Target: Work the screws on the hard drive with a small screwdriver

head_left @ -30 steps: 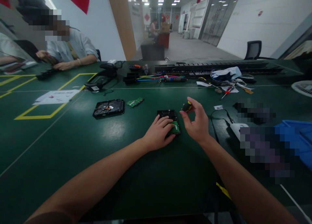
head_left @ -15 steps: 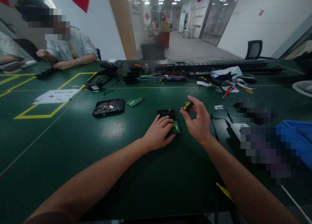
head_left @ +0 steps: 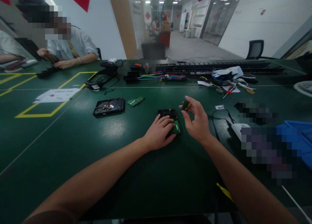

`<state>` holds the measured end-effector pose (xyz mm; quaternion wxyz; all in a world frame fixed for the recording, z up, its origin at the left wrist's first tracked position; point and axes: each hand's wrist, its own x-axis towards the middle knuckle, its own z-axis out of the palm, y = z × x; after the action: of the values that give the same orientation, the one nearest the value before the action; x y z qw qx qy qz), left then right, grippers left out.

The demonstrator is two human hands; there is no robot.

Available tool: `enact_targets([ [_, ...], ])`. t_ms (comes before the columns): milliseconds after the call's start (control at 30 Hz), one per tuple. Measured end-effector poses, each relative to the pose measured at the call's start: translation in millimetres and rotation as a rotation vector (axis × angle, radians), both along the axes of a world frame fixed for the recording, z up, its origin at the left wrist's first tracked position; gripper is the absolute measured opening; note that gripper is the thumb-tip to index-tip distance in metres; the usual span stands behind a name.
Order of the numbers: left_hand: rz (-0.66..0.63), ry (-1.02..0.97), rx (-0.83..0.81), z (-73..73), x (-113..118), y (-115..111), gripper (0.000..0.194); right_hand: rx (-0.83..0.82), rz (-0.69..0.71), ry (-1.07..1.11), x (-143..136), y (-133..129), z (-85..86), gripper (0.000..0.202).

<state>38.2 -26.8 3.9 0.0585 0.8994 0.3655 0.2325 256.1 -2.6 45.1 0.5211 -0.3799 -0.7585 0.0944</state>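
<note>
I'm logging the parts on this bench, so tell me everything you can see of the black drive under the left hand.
The black drive is a flat, box-like unit, its casing apparently metal. A green circuit board with a small pale patch covers part of its near end; dark casing shows at the far end. It lies flat on the green tabletop. The left hand rests across it with fingers spread, hiding much of its left side and middle.
</note>
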Motion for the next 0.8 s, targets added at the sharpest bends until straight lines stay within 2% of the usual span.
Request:
enact_targets([
  [200, -0.006, 0.008, -0.009, 0.5, -0.9, 0.2, 0.039, 0.072, -0.164, -0.031, 1.5, 1.5, 2.8, 0.059],
  [433, -0.003, 0.017, -0.014, 0.0, -0.7, 0.4, 0.039, 0.13, -0.253, -0.08, 0.1, -2.6, 6.8, 0.058],
  [567, 0.005, 0.011, -0.014, 1.2, -0.2, -0.3, 0.038, 0.113, -0.232, -0.07, -0.3, -2.6, 3.5, 0.058],
  [800, 0.002, 0.008, -0.01, 2.7, -0.2, -1.4, 0.037, 0.0, -0.083, -0.036, -1.0, -0.2, -3.7, 0.071],
])
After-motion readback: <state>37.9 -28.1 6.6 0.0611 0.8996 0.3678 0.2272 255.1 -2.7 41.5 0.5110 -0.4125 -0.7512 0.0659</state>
